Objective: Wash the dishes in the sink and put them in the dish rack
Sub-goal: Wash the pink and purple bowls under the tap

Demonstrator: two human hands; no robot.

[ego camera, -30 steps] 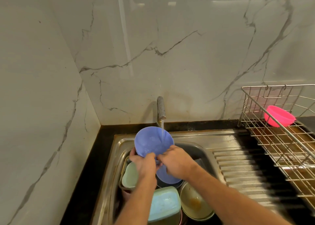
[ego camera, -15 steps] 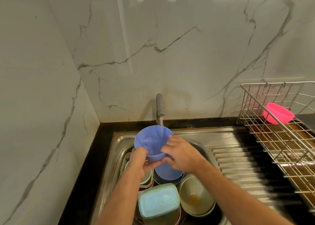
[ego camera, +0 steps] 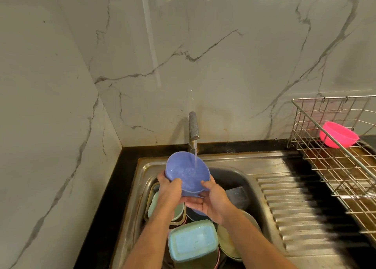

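We hold a blue plastic bowl (ego camera: 186, 174) under the running tap (ego camera: 193, 127), over the sink (ego camera: 230, 162). Our left hand (ego camera: 169, 190) grips its near rim; our right hand (ego camera: 211, 200) cups it from below, fingers curled around it. One pink bowl (ego camera: 337, 137) already sits in the wire dish rack (ego camera: 333, 167). Several dishes remain piled in the sink, including a pale blue container (ego camera: 193, 241), so most washing seems left.

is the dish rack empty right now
No, a pink bowl sits in the wire dish rack at the right.
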